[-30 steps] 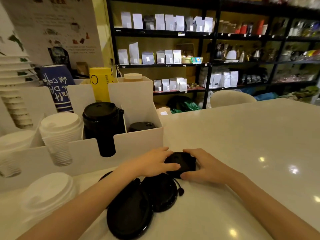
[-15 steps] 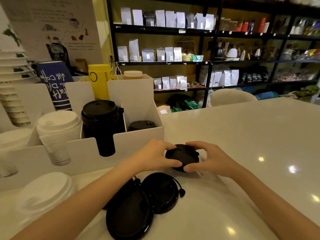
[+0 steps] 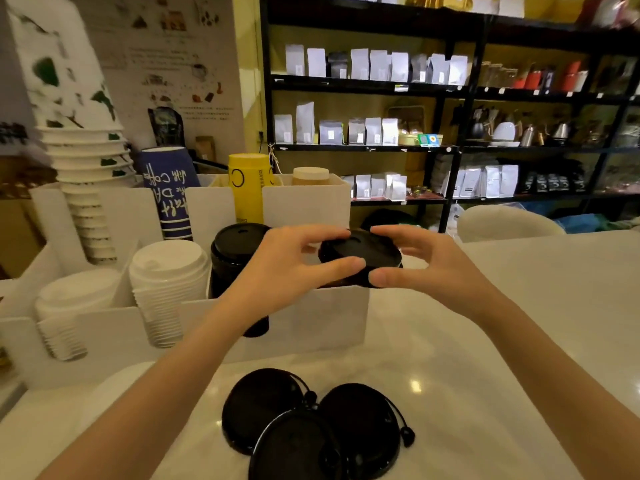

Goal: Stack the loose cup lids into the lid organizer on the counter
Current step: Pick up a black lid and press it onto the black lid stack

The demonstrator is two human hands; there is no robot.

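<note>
Both hands hold a small stack of black lids [image 3: 363,256] above the rightmost compartment of the white lid organizer [image 3: 322,320]. My left hand [image 3: 294,268] grips its left rim and my right hand [image 3: 426,265] grips its right rim. A tall stack of black lids [image 3: 232,258] fills the compartment just left of it. Three loose black lids [image 3: 311,427] with tethered plugs lie overlapping on the counter, near me.
White lid stacks [image 3: 169,282] fill the organizer's left compartments. Paper cup stacks [image 3: 86,168], a blue cup [image 3: 169,188] and a yellow canister [image 3: 247,185] stand behind it. The white counter [image 3: 536,306] stretches to the right; dark shelves with bags line the back.
Both hands lifted the black lid stack off the counter and carried it up and away from me, over the organizer's right compartment. The loose lids stayed in place.
</note>
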